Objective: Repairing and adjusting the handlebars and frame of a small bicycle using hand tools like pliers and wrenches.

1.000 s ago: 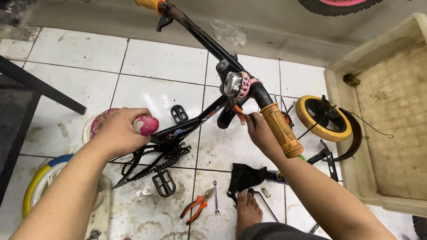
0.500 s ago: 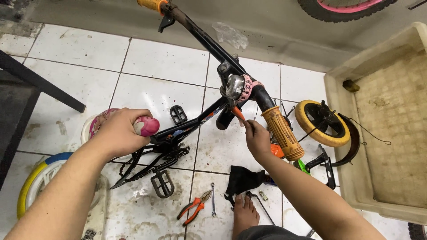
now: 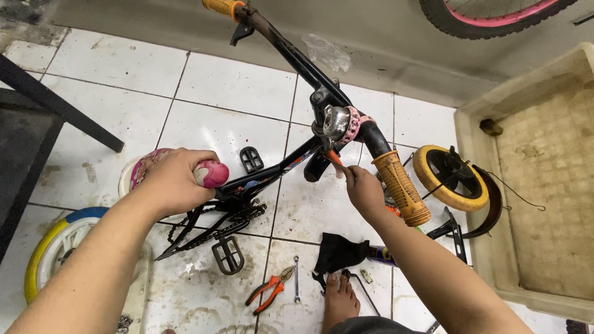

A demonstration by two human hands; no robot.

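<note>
Even, fairly bright light from overhead falls on the white floor (image 3: 223,86), with soft glare on the wet tiles near its lower edge. Shadows are short and faint. Focus is sharp throughout; wide-angle distortion bends the edges.

The right hand (image 3: 365,192) has drawn nearer and lower, away from the handlebar stem, now pinching the orange-handled tool (image 3: 335,158) under the bell (image 3: 337,122).
</note>
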